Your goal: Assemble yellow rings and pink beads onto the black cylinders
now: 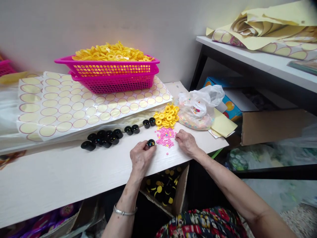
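Observation:
My left hand (140,155) is closed around a small black cap (151,143) holding coloured beads, resting on the white table (61,172). My right hand (186,141) lies beside a little heap of pink beads (165,137), its fingertips pinched at the heap's edge; what they hold is too small to make out. Behind the beads lies a pile of yellow rings (166,117). A row of empty black caps (104,138) stretches to the left.
Stacked pink baskets (111,71) full of yellow rings stand on sticker sheets (66,105) at the back. A plastic bag of beads (199,109) sits at the right. A box of finished black-and-yellow caps (163,190) stands below the table edge. A shelf (260,59) rises right.

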`<state>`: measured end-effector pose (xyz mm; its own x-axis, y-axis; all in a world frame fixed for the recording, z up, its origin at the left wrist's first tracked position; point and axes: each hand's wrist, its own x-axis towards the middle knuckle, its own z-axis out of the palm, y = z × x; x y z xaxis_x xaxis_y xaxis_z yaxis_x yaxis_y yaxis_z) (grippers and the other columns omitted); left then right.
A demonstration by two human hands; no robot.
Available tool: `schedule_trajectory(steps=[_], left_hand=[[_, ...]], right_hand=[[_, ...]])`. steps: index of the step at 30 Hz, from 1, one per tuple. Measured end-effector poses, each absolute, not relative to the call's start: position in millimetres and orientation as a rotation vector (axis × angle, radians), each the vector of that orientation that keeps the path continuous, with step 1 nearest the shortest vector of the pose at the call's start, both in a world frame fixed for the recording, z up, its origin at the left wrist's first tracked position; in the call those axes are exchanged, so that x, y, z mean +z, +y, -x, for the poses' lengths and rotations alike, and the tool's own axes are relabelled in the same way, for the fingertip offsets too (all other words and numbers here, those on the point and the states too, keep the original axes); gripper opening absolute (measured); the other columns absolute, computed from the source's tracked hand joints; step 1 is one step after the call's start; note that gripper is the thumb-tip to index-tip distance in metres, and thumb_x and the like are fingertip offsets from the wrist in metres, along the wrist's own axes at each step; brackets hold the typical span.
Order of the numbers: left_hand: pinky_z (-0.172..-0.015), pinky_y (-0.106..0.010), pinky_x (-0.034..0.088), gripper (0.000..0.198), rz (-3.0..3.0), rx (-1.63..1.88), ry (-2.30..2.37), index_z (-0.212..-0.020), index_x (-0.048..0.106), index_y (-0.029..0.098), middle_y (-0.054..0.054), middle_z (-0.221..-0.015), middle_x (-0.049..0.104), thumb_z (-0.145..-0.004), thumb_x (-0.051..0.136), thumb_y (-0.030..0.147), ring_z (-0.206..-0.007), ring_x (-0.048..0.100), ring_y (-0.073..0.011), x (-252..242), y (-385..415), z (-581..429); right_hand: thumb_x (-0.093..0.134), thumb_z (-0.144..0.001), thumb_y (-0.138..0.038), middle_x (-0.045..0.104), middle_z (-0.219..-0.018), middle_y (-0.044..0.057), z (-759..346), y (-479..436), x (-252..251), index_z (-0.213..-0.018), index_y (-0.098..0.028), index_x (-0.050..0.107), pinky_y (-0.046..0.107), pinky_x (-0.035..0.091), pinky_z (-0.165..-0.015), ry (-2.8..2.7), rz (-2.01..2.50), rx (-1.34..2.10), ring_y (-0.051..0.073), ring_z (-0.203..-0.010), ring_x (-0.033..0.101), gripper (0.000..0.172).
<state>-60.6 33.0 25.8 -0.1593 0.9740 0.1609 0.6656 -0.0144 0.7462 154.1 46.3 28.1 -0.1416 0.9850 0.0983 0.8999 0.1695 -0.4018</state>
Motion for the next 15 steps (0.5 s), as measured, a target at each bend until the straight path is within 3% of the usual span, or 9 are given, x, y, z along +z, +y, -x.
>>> schedule_trajectory(steps=[4,11,15], left_hand=[[-0.056,-0.022,0.035,0.018,-1.753,1.043,1.781,-0.068,0.063,0.018,0.004,-0.058,0.047,-0.066,0.062,0.036,-0.055,0.045,-0.0094,18,20,58],[-0.055,-0.021,0.037,0.018,-1.749,1.089,1.652,-0.075,0.066,0.020,0.003,-0.063,0.051,-0.066,0.064,0.036,-0.058,0.047,-0.0095,12,18,59],[-0.055,-0.020,0.036,0.017,-1.766,1.067,1.588,-0.076,0.067,0.020,0.003,-0.064,0.052,-0.066,0.066,0.034,-0.058,0.048,-0.0090,10,16,60]], right_hand=[[0.037,-0.086,-0.016,0.057,-0.083,0.004,-152,39,34,-0.080,-0.017,0.058,0.025,0.031,-0.061,-2.236,1.837,0.294,0.014,-0.074,0.052,0.022],[0.054,-0.074,-0.023,0.064,-0.071,0.003,-158,52,47,-0.072,-0.016,0.065,0.023,0.033,-0.061,-1.902,2.022,0.754,0.015,-0.071,0.056,0.014],[0.056,-0.072,-0.023,0.065,-0.069,0.004,-156,60,52,-0.070,-0.014,0.067,0.023,0.034,-0.059,-1.822,2.066,0.810,0.015,-0.069,0.056,0.014]])
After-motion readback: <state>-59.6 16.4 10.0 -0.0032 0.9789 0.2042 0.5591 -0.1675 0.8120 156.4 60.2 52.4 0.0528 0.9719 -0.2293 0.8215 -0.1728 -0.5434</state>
